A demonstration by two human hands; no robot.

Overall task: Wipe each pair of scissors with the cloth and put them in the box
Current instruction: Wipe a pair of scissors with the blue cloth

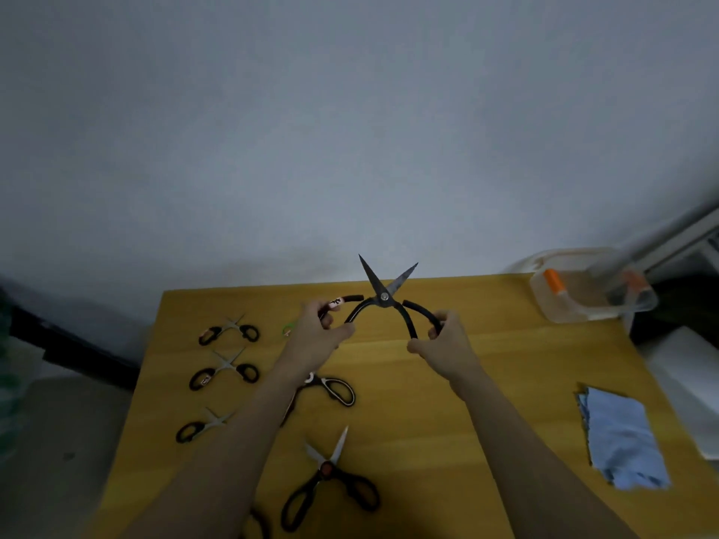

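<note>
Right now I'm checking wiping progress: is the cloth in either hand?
No, the blue cloth lies on the table's right side while both hands grip the big black scissors.

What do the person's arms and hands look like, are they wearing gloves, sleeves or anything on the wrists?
Both hands, left hand and right hand, are bare: no gloves. The forearms are bare too, with no sleeves in view. No watch, bracelet or ring shows, though the picture is dim and slightly blurred.
</note>
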